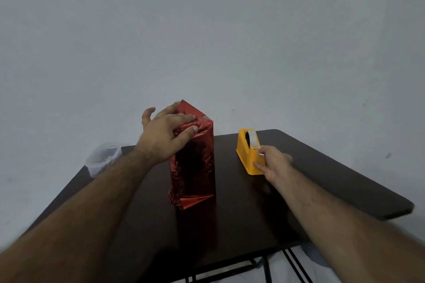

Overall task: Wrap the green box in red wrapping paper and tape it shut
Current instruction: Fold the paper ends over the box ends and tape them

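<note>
Two hands busy. Wrapped box (193,163) upright mid-table (322,167); left hand (165,135) presses its top fold flat, fingers spread. Right of box, right hand (273,163) pinches tape end at yellow dispenser (249,151). Taping step; next: pull, tear, carry a strip over.

Red-wrapped box (193,163) upright on table, top folded

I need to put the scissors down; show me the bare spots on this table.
Bare table lies in front of the wrapped box, between the two forearms, and at the right, beyond the tape dispenser. It is crowded between box and dispenser, where the right hand works, and at the far left corner by the plastic container.
</note>
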Tool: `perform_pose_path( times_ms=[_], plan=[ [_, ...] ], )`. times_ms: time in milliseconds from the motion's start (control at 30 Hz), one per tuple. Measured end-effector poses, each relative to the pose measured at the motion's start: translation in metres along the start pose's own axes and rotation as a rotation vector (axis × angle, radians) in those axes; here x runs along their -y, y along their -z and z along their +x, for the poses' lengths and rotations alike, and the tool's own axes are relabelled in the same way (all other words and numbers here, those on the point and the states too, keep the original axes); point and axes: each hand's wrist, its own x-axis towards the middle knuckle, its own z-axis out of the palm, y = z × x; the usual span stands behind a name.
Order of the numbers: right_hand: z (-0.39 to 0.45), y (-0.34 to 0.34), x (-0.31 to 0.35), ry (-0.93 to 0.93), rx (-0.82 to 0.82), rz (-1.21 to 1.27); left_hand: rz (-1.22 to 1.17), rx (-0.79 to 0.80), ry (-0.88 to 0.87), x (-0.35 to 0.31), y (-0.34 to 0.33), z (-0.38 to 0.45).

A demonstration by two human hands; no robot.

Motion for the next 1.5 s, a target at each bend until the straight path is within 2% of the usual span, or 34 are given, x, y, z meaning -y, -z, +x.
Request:
perform_pose_path(
  times_ms=[133, 333, 467, 567, 633, 767, 933, 1033, 1200, 1333, 1500],
  plan=[
    [-0.001, -0.001, -0.008, 0.009, -0.05, -0.08, -0.014, -0.003, 0.011, 0.001, -0.001, 0.0],
    [-0.009, -0.011, 0.013, 0.005, -0.137, -0.394, -0.025, 0.018, 0.027, -0.002, 0.002, 0.001],
    [-0.015, -0.003, 0.011, -0.077, -0.093, -0.614, -0.019, 0.038, 0.025, -0.003, 0.004, 0.0],
    [-0.02, 0.003, 0.005, -0.01, -0.077, -0.497, -0.039, 0.034, 0.03, -0.005, 0.004, -0.001],
    [-0.025, -0.004, 0.008, 0.075, -0.025, -0.382, -0.046, 0.029, 0.036, -0.006, 0.004, -0.002],
    [-0.051, -0.031, 0.032, 0.095, 0.249, -0.249, -0.049, 0.039, 0.04, -0.006, 0.003, -0.004],
    [-0.081, -0.07, 0.08, 0.209, 0.505, -0.34, -0.051, 0.041, 0.04, -0.008, 0.005, -0.006],
    [-0.103, -0.089, 0.098, 0.203, 0.614, -0.526, -0.047, 0.034, 0.032, -0.009, 0.007, -0.006],
    [-0.121, -0.105, 0.11, 0.226, 0.619, -0.825, -0.045, 0.014, 0.028, -0.007, 0.004, -0.006],
    [-0.122, -0.108, 0.12, 0.286, 0.587, -0.939, -0.047, 0.013, 0.035, -0.007, 0.004, -0.005],
    [-0.119, -0.115, 0.12, 0.268, 0.514, -1.037, -0.052, 0.013, 0.041, -0.008, 0.004, -0.006]
  ],
)
